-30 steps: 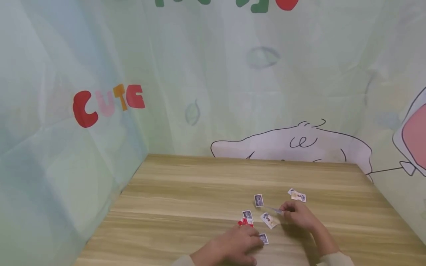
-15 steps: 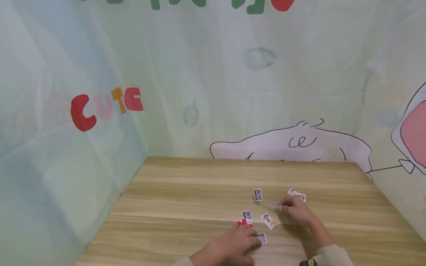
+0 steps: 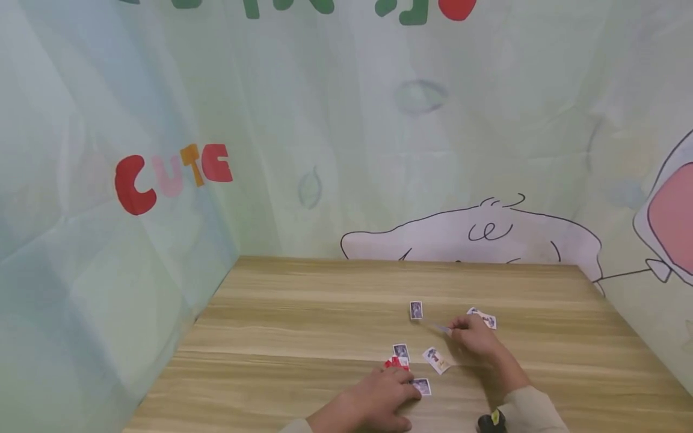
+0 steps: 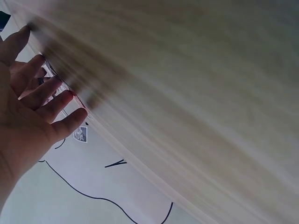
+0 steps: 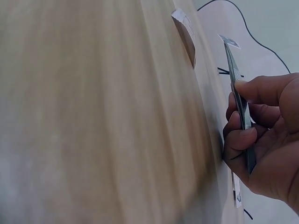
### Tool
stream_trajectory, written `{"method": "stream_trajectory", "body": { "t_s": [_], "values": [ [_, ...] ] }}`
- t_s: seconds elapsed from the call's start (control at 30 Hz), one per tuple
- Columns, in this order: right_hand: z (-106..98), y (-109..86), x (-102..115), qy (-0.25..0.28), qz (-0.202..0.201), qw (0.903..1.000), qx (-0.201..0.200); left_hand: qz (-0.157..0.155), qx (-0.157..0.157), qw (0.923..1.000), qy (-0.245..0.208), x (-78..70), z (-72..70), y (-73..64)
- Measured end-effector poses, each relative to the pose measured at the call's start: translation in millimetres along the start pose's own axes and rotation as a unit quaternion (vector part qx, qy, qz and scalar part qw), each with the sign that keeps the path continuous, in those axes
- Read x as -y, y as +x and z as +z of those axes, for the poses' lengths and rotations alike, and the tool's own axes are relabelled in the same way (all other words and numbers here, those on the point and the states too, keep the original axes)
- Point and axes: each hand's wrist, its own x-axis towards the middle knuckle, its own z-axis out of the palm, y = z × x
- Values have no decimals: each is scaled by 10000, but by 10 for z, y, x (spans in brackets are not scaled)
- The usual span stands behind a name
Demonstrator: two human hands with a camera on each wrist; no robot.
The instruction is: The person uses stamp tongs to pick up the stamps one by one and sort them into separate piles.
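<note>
My right hand [image 3: 476, 337] grips a pair of metal tweezers [image 5: 237, 88], thumb and curled fingers around the shanks. At the tips a small white-bordered picture card [image 3: 416, 310] stands raised above the table. My left hand [image 3: 373, 394] rests palm down with fingers spread. Its fingertips touch a red-and-white piece [image 3: 397, 362] and the edge of a dark picture card [image 3: 423, 386]. Another dark card [image 3: 400, 351] lies just beyond the red piece. Between the hands a light picture card [image 3: 435, 360] lies tilted; the right wrist view shows a curled card [image 5: 186, 37].
Past my right hand, overlapping light cards [image 3: 486, 319] lie on the wood-grain table [image 3: 271, 337]. Printed cloth walls [image 3: 325, 120] enclose its back and sides. A dark object with a yellow mark [image 3: 491, 422] is at the right cuff.
My right hand has moved away from me and slightly left, carrying the tweezers and the small card at their tips. My left hand stays nearly in place.
</note>
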Motion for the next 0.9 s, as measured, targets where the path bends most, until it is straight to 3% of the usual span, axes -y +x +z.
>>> {"method": "stream_trajectory", "body": {
  "t_s": [0.37,0.9],
  "values": [
    [74,99,29,127,570,9975,-389,79,-50,9999,44,12,-27,14],
    [72,66,70,15,895,9941,-610,148,-91,9998,-14,-7,-13,21]
  ]
}}
